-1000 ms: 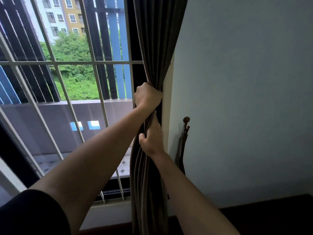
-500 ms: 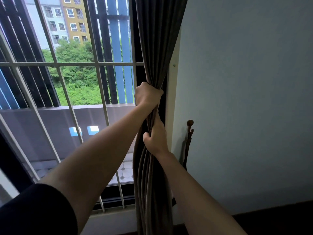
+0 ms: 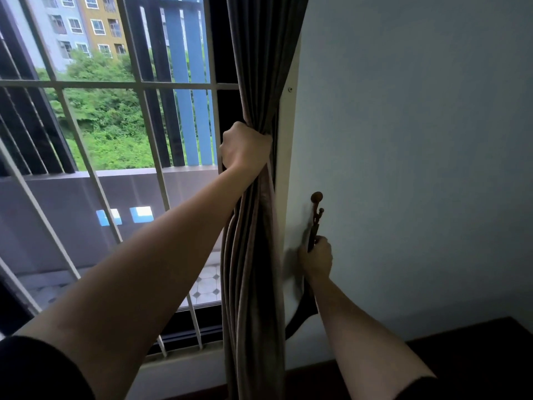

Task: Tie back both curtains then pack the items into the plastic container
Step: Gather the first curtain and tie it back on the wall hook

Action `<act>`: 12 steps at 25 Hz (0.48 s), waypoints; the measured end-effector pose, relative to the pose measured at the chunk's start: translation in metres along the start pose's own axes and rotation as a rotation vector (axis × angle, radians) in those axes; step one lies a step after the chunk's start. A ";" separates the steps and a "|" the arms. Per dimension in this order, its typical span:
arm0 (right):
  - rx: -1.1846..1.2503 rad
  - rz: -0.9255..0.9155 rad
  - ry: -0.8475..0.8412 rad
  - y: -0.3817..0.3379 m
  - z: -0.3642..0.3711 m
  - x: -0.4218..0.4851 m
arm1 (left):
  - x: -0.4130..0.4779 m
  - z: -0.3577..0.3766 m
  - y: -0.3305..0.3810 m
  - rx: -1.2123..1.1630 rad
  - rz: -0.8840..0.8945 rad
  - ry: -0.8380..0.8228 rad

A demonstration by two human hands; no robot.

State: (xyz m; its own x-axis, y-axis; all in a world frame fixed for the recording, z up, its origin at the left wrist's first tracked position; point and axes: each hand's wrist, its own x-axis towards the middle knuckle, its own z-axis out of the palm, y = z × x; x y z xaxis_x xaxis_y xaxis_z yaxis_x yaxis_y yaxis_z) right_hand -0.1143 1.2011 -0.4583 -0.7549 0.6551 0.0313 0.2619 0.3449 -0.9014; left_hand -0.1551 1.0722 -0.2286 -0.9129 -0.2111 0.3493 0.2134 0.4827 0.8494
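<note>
A grey-brown curtain [image 3: 253, 269] hangs gathered into a tight bundle at the window's right edge. My left hand [image 3: 243, 148] grips the bundle high up, fingers curled round the folds. To its right a dark tie-back strap [image 3: 300, 313] hangs from a brown wall hook [image 3: 316, 197]. My right hand [image 3: 315, 259] holds the strap just below the hook, against the pale wall. The strap's lower end loops down behind my right forearm. No plastic container or loose items are in view.
The window has white bars [image 3: 138, 85] with a balcony wall and trees beyond. A pale wall [image 3: 418, 140] fills the right side. A dark wooden surface [image 3: 476, 347] lies at the bottom right, below the wall.
My right hand let go of the curtain and moved right and down to the strap under the hook. My left hand kept its grip on the curtain.
</note>
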 end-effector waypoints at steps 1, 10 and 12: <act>-0.027 0.018 -0.012 0.005 0.003 0.006 | 0.002 0.001 -0.001 0.005 0.004 0.010; 0.045 0.087 0.196 0.006 0.022 0.000 | 0.002 0.005 -0.003 0.034 0.049 0.031; 0.039 0.021 0.155 0.005 0.011 -0.018 | 0.002 0.005 -0.002 0.032 0.052 0.035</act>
State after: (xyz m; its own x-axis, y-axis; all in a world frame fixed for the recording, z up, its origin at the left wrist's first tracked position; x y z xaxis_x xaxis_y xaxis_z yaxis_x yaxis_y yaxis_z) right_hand -0.1059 1.1834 -0.4684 -0.6471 0.7586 0.0758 0.2510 0.3059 -0.9184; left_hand -0.1592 1.0747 -0.2316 -0.8879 -0.2143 0.4070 0.2488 0.5206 0.8168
